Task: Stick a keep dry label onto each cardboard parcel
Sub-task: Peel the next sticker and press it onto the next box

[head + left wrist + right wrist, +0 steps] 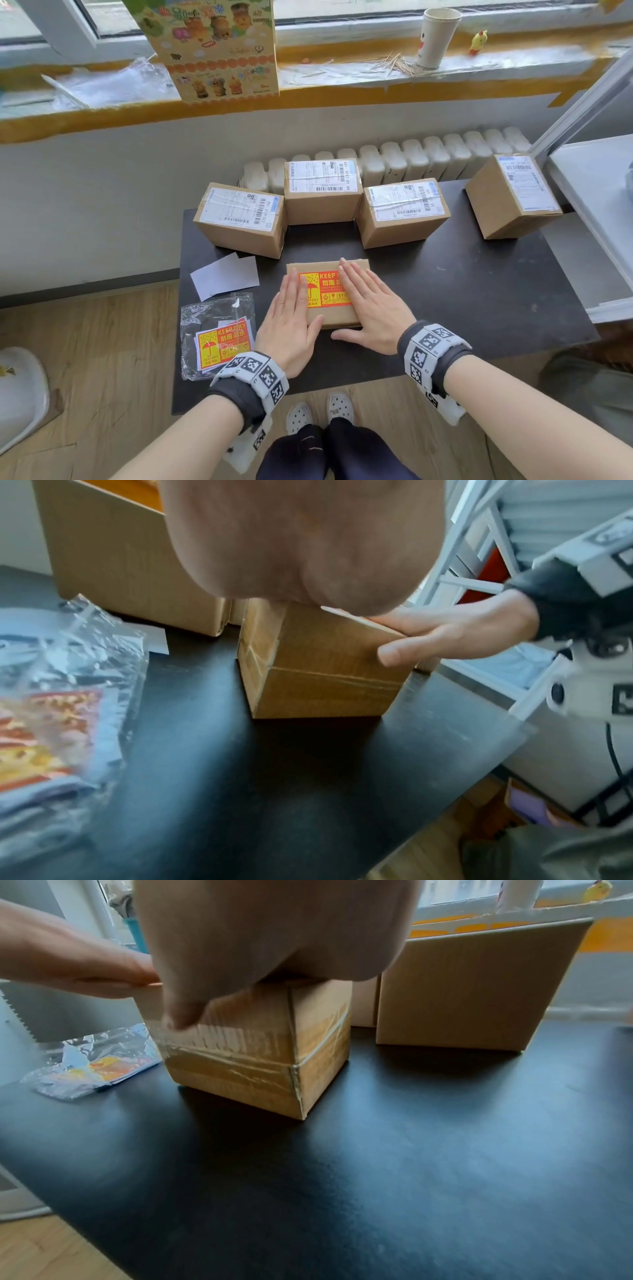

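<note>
A small cardboard parcel (337, 313) stands on the black table (462, 291) in front of me, with a red and yellow keep dry label (327, 289) on its top. My left hand (291, 313) lies flat on the label's left part, fingers straight. My right hand (368, 305) lies flat on the right part, thumb down the parcel's near side (394, 653). The wrist views show the parcel's taped sides (322, 685) (260, 1053) under the palms. Several more parcels stand behind: left (241, 219), middle (323, 190), right (400, 210), far right (513, 195).
A clear plastic bag (219, 337) with more keep dry labels lies at the table's left front edge. White backing papers (226, 275) lie behind it. A radiator (428, 157) and windowsill run along the back. A white shelf (596, 212) stands to the right.
</note>
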Demonstrator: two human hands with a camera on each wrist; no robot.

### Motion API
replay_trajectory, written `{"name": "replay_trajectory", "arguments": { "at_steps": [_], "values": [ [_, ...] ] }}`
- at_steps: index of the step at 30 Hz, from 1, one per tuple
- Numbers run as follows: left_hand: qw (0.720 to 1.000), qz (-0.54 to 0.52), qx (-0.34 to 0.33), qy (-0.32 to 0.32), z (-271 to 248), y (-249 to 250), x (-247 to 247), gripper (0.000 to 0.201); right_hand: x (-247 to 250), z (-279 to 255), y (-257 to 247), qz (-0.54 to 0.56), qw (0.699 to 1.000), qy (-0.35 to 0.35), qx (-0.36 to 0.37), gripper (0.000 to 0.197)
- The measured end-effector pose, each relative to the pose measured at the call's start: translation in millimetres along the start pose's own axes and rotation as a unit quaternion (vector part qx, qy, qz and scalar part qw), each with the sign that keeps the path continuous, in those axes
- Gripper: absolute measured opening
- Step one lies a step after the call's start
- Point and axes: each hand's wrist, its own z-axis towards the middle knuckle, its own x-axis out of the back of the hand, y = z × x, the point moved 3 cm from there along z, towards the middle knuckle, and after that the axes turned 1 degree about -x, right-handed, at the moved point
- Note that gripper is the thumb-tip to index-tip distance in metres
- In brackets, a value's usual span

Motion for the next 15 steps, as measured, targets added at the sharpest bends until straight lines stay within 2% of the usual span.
{"name": "replay_trajectory", "arguments": {
  "at_steps": [2, 4, 6, 10, 15],
  "values": [
    [0.997, -0.076, 0.031, 0.012, 1.9, -0.2, 2.4, 0.072, 2.4, 1.9, 3.4, 0.059, 0.998, 0.019, -0.021, 0.095],
    [0.984, -0.154, 0.08, 0.025, 6.2, -4.4, 4.4, 0.074, 4.5, 3.9, 8.2, 0.145, 0.985, 0.051, -0.081, 0.086],
    [0.967, -0.226, 0.118, 0.022, 13.4, -10.2, 4.2, 0.079, 2.6, 8.7, 12.2, 0.198, 0.969, 0.06, -0.136, 0.086],
    [0.953, -0.282, 0.109, 0.017, 19.1, -14.9, -1.9, 0.078, -7.4, 13.9, 12.1, 0.242, 0.955, 0.063, -0.158, 0.091],
    [0.945, -0.304, 0.115, 0.021, 17.7, -16.1, -1.6, 0.058, -3.7, 14.6, 17.0, 0.298, 0.93, 0.076, -0.199, 0.065]
  ]
}}
